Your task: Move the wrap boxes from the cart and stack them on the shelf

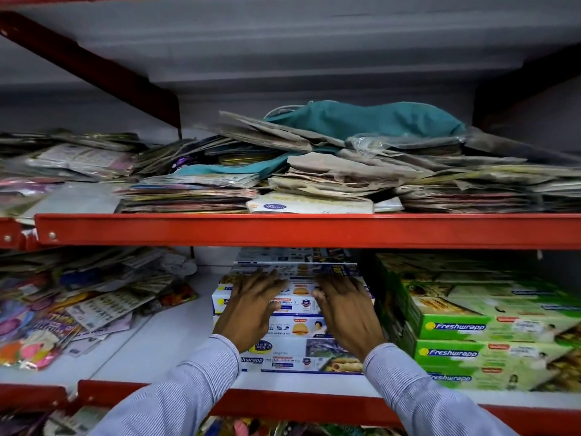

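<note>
Wrap boxes (295,325) stacked mid-shelf (314,399), just left of green boxes (471,341). Left hand (251,309), right hand (345,313) flat, fingers spread, gripping nothing; probably pressing stack square.

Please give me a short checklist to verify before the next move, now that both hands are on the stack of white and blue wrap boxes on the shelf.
1. Left hand flat on the white and blue stack: ok.
2. Right hand flat on the same stack: ok.
3. Stack sits fully behind the red shelf edge: ok.
4. Box fronts flush with each other: not ok, they step back.
5. Gap to the green Freshwrapp boxes: cannot tell.
6. Headroom under the upper red beam: ok.
</note>
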